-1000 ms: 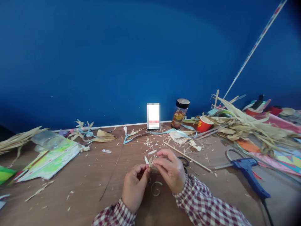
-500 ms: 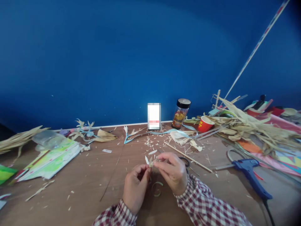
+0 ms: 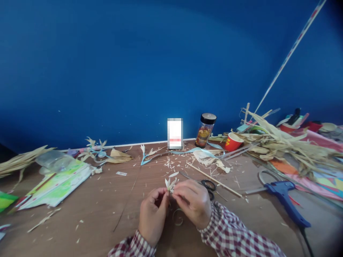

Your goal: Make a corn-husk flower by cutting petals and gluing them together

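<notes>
Between my hands is a small pale flower (image 3: pixel 169 185) with pointed petals that look cut from dried husk. My left hand (image 3: pixel 154 213) pinches its base between thumb and forefinger. My right hand (image 3: pixel 193 201) has its thumb and fingertips pinched together at the flower's right side; the exact bit it grips is hidden. Black-handled scissors (image 3: pixel 208 185) lie partly behind my right hand. A thin curled strip (image 3: pixel 177 217) rests on the table just below the flower.
Husk scraps and a thin stick (image 3: pixel 214 179) lie ahead. A blue glue gun (image 3: pixel 285 200) and a husk pile (image 3: pixel 268 142) are at right, near a red paper cup (image 3: pixel 233 141) and a jar (image 3: pixel 205 130). Painted paper (image 3: pixel 57 185) lies left.
My right hand has shifted slightly left and down along the flower. More of the petals and the scissors now show. My left hand keeps its pinch.
</notes>
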A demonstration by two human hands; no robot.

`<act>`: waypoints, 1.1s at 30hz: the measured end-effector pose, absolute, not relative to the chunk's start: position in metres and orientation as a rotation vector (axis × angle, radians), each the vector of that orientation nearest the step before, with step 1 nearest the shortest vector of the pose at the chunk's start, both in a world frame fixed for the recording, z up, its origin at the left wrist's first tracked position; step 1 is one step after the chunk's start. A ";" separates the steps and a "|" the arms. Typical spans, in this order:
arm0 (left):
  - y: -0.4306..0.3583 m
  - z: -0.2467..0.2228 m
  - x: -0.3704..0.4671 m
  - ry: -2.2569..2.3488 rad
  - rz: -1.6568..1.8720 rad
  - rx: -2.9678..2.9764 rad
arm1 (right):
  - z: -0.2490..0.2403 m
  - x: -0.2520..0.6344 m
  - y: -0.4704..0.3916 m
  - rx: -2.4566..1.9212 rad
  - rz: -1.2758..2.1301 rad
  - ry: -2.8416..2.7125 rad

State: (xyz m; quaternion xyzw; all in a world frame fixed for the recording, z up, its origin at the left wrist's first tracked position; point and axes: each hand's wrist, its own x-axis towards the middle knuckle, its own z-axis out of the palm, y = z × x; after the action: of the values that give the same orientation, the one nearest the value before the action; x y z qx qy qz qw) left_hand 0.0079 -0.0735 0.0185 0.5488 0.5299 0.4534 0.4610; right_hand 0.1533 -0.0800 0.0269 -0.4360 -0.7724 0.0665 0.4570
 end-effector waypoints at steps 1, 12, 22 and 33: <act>-0.073 0.019 0.008 1.304 1.117 1.355 | 0.027 0.153 -0.080 -1.068 0.171 -1.915; -0.072 0.018 0.006 1.264 1.191 1.306 | 0.029 0.152 -0.084 -1.001 0.093 -2.005; -0.072 0.018 0.006 1.222 1.192 1.332 | 0.027 0.150 -0.083 -0.964 0.161 -2.027; -0.074 0.018 0.008 1.157 1.142 1.242 | 0.034 0.154 -0.088 -0.882 0.418 -1.872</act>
State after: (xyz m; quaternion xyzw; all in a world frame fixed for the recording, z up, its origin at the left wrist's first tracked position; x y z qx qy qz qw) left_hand 0.0078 -0.0741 0.0177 0.5183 0.4828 0.4765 0.5207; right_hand 0.1536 -0.0883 0.0338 -0.3636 -0.7715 0.1721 0.4928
